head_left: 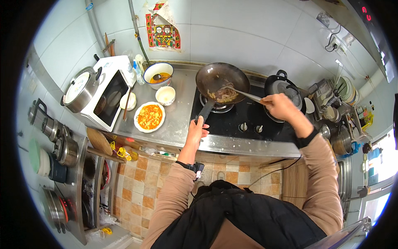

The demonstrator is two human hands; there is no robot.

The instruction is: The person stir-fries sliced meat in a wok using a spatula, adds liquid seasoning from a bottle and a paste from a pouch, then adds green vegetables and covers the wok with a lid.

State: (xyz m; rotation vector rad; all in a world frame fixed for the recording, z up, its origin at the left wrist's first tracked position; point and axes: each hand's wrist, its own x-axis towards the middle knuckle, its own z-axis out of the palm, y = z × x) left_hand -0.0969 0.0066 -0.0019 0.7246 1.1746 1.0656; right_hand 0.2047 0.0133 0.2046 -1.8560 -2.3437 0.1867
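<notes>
My left hand (196, 132) grips the dark handle (205, 111) of a wok (214, 74) over the left burner of a black gas hob (230, 124). The wok is tilted, its bowl facing me. Cooked food (227, 95), brown and pale yellow, lies in its lower part. My right hand (279, 106) holds a metal spatula (247, 94) by the handle end, and the spatula's head is in the food. Under the wok, part of the burner's pan support (221, 108) shows.
A lidded black pot (281, 90) occupies the right burner. Left on the steel counter (180, 121) are a plate of orange-red food (149, 117), a white bowl (165, 95), an enamel basin (152, 70) with a ladle, and chopsticks (127, 104) across a small bowl (130, 101). A microwave (107, 65) stands beyond.
</notes>
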